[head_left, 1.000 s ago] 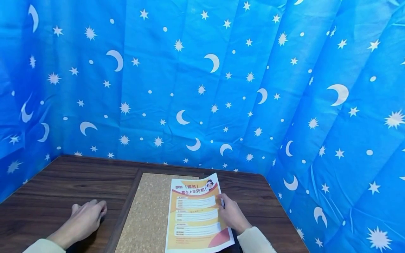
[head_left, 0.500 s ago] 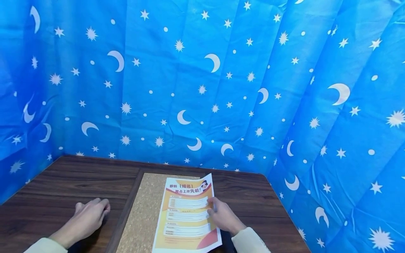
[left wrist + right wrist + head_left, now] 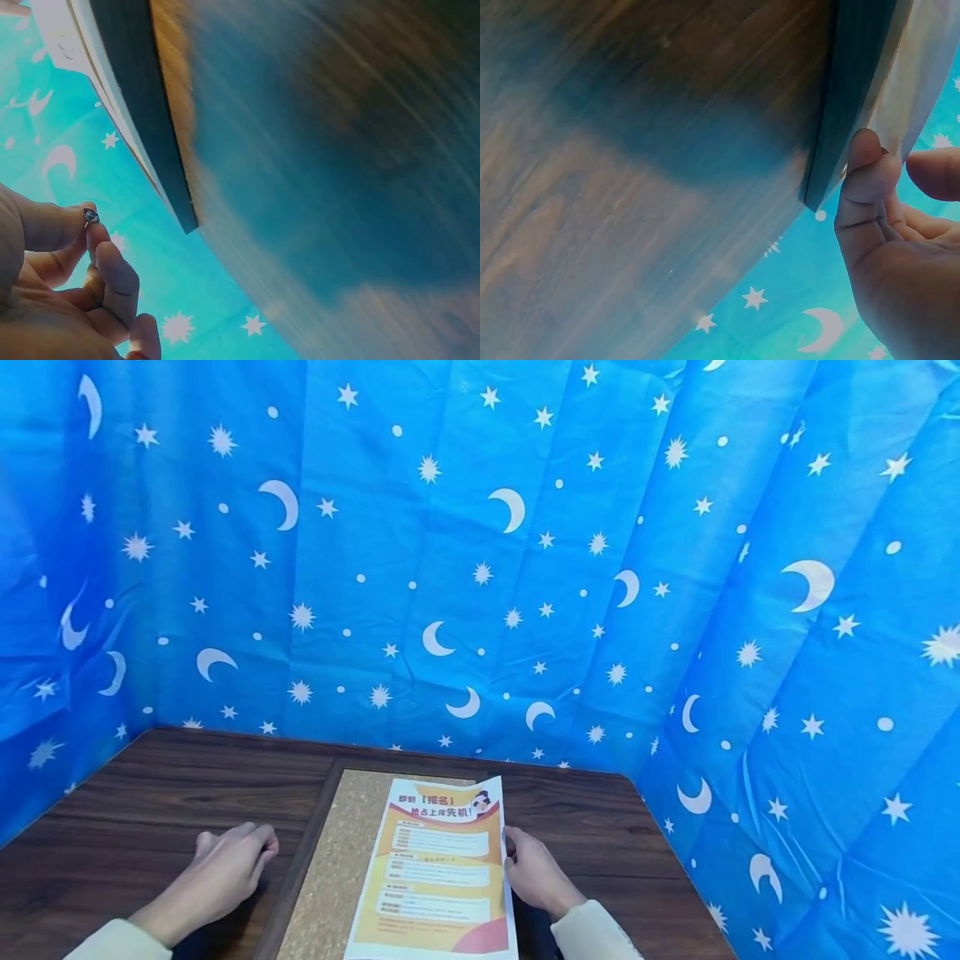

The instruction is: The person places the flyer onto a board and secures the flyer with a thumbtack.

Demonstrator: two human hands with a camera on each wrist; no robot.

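Note:
A printed poster [image 3: 442, 893], yellow and white, lies over the right part of a cork board [image 3: 348, 818] on the table. My right hand [image 3: 540, 872] is at the poster's right edge with its fingers curled. In the right wrist view the paper's edge runs down between my thumb [image 3: 934, 174] and bent fingers. My left hand [image 3: 213, 877] is above the table, left of the board. In the left wrist view its thumb and forefinger pinch a small round silvery metal piece [image 3: 91, 216], whose kind I cannot make out.
The dark wooden table [image 3: 210, 793] extends on both sides of the framed cork board. A blue curtain [image 3: 360, 543] with white stars and moons hangs behind the table and along its sides.
The poster has shifted left over the board and turned a little straighter. My right hand moved left with it, and its fingertips have drawn back to the paper's edge. My left hand edged right.

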